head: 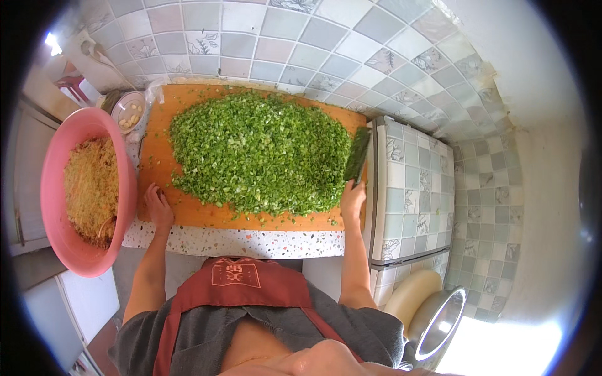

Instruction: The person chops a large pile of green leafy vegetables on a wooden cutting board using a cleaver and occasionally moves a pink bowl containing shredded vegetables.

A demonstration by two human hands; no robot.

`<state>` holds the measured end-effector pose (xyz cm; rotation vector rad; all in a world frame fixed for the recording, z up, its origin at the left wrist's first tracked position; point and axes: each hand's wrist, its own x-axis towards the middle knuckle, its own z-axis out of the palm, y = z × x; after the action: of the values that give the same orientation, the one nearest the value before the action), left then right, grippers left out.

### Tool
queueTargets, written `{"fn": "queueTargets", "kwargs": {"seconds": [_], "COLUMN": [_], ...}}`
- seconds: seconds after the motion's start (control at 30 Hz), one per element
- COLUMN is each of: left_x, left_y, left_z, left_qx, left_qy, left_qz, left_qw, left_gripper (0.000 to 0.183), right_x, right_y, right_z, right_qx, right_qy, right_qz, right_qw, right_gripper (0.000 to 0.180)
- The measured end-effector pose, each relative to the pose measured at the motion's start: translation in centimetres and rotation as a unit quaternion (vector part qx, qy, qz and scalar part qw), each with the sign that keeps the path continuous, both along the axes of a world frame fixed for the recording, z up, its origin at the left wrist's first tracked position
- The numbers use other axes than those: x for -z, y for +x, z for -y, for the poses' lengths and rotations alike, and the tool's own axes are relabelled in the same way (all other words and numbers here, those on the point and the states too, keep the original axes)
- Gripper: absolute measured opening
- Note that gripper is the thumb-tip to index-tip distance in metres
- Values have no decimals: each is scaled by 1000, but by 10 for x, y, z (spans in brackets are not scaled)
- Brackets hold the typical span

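A wide mound of finely chopped green leaves (263, 150) covers most of a wooden cutting board (155, 127). My right hand (352, 202) grips the handle of a cleaver (359, 152) at the right end of the mound. Bits of green cling to its broad blade, which points away from me. My left hand (159, 206) rests on the board's near left corner, holding nothing that I can see, its fingers slightly spread. Loose scraps of green lie around the mound's edge.
A pink plastic basin (127, 188) with a yellowish crumbly mixture (91, 188) stands left of the board. Behind it sits a small bowl (123, 104) with peeled garlic cloves. A speckled countertop (235, 240) runs along the front. The tiled wall (282, 51) rises behind; a tile-patterned cabinet (416, 188) stands right.
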<state>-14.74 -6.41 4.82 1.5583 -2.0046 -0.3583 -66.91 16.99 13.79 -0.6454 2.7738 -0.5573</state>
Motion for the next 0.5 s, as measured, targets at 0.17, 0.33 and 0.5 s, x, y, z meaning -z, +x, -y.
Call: {"fn": "queueTargets", "kwargs": {"seconds": [0.17, 0.33, 0.5], "left_x": [3, 1, 10], "left_y": [4, -2, 7], "left_z": [-5, -3, -2], "left_qx": [-8, 9, -3], "left_qy": [13, -9, -32], "left_qz": [2, 24, 21], "left_qw": [1000, 1000, 999], "left_gripper": [24, 24, 23], "right_x": [-20, 2, -40], "right_y": [-27, 6, 22], "right_z": [-8, -12, 5], "right_qx": [-90, 7, -44], "right_qy": [11, 45, -55], "right_qz": [-8, 30, 42], "right_qw": [996, 999, 997], "right_gripper": [45, 41, 41]}}
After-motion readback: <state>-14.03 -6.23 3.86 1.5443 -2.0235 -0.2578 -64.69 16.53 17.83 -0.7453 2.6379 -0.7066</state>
